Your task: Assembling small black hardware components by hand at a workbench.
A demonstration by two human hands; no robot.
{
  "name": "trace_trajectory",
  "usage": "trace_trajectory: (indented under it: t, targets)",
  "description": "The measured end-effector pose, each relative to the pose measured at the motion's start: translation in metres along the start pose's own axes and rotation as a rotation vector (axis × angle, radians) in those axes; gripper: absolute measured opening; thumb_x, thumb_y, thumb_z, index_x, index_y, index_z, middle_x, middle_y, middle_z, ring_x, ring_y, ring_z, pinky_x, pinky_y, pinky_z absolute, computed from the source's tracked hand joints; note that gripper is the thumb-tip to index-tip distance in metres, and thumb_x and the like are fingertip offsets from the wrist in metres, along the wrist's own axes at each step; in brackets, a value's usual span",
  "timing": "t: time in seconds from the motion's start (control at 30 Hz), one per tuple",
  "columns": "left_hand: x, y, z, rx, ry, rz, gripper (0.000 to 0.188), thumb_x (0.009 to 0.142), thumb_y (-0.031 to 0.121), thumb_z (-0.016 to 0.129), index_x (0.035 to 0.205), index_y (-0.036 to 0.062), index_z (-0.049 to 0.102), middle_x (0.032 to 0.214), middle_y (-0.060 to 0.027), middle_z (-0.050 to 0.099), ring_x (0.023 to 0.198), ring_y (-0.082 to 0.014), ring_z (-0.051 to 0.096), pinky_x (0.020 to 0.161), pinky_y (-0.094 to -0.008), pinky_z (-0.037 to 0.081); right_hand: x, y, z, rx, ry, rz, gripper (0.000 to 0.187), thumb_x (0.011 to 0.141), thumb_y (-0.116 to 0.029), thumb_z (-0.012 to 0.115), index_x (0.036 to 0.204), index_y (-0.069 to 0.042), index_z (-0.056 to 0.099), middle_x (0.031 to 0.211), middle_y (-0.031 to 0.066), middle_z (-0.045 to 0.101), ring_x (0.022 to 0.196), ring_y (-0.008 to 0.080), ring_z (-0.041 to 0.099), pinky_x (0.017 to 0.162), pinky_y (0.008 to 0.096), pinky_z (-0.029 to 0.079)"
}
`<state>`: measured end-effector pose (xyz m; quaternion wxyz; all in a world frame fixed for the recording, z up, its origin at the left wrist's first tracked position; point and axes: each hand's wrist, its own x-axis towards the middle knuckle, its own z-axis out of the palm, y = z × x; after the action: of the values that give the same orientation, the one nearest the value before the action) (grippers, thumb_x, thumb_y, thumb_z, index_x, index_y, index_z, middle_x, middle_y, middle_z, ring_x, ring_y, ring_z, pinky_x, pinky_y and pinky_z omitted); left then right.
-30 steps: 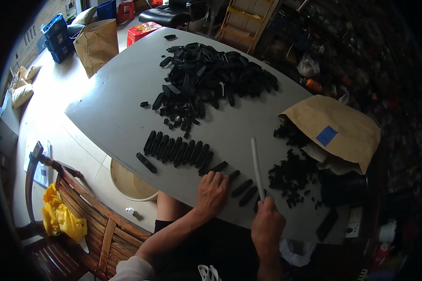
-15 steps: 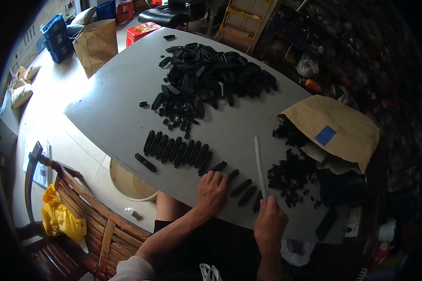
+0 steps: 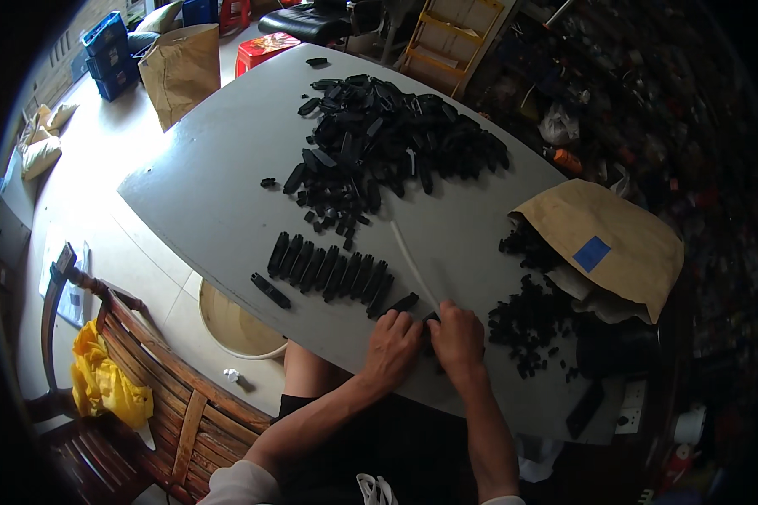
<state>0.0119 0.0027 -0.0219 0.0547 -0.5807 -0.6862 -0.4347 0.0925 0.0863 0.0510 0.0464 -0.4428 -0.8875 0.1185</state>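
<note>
My right hand (image 3: pixel 458 338) is closed around the lower end of a thin pale grey rod (image 3: pixel 409 259), which slants up and left across the table. Close beside it, my left hand (image 3: pixel 393 343) has bent fingers touching a long black plastic piece (image 3: pixel 403 304) near the table's front edge. Left of this hand lies a slanted row of similar black pieces (image 3: pixel 333 271), side by side. One single black piece (image 3: pixel 270 290) sits apart at the row's left end. More pieces under and between my hands are mostly hidden.
A large heap of black plastic parts (image 3: pixel 370 135) covers the table's far middle. On the right, a brown paper bag (image 3: pixel 632 244) lies near a pile of small black bits (image 3: pixel 529 328). A wooden chair (image 3: pixel 177 396) with a yellow bag (image 3: pixel 109 370) stands at left.
My right hand has moved left and forward to beside my left hand, over the loose black pieces. The rod has swung with it, its far end now tilting left.
</note>
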Motion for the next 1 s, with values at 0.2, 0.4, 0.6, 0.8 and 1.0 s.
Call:
trace_trajectory:
  t: [0.2,0.4,0.6,0.8,1.0]
  targets:
    - [0.0,0.001,-0.001,0.036,-0.011,-0.002,0.009,0.068,0.006,0.057,0.076,0.0048,0.054,0.077,-0.0096,0.048,0.076,-0.0246,0.048,0.068,-0.0339,0.041,0.01,0.011,0.01,-0.057,0.0,-0.076,0.015,0.078,-0.01,0.063,0.072,0.003,0.057,0.074,0.0241,0.063,0.075,0.0415,0.063,0.067,0.0481,0.051]
    - [0.0,0.003,-0.003,0.035,-0.029,-0.028,0.009,0.068,0.005,0.056,0.078,0.0034,0.054,0.078,-0.0099,0.048,0.077,-0.0247,0.048,0.069,-0.0334,0.042,0.016,0.023,-0.006,0.118,0.068,-0.164,0.021,0.079,-0.009,0.062,0.069,0.006,0.052,0.068,0.0266,0.057,0.07,0.0446,0.059,0.061,0.0476,0.048]
    - [0.001,0.003,-0.006,0.031,-0.038,-0.042,0.009,0.07,0.004,0.057,0.078,0.0036,0.054,0.078,-0.01,0.048,0.076,-0.0248,0.049,0.068,-0.0338,0.042,0.018,0.022,-0.011,0.175,0.038,-0.062,0.022,0.082,-0.008,0.061,0.069,0.006,0.05,0.069,0.0264,0.057,0.071,0.0448,0.058,0.062,0.0476,0.046]
    - [0.001,0.005,-0.004,0.027,-0.033,-0.044,0.007,0.073,0.007,0.06,0.077,0.0046,0.054,0.077,-0.0095,0.048,0.076,-0.0244,0.049,0.068,-0.0339,0.042,0.012,0.023,0.002,0.006,0.108,-0.133,0.017,0.081,-0.008,0.061,0.071,0.003,0.051,0.068,0.0235,0.059,0.07,0.0417,0.061,0.061,0.047,0.049]
    - [0.001,0.006,-0.004,0.068,-0.059,-0.066,0.01,0.07,0.006,0.06,0.078,0.005,0.054,0.079,-0.0096,0.048,0.077,-0.0242,0.05,0.067,-0.0341,0.042,-0.001,0.024,0.017,-0.088,0.14,-0.208,0.012,0.079,-0.009,0.062,0.075,-0.002,0.052,0.068,0.0196,0.061,0.067,0.0386,0.063,0.06,0.0459,0.05]
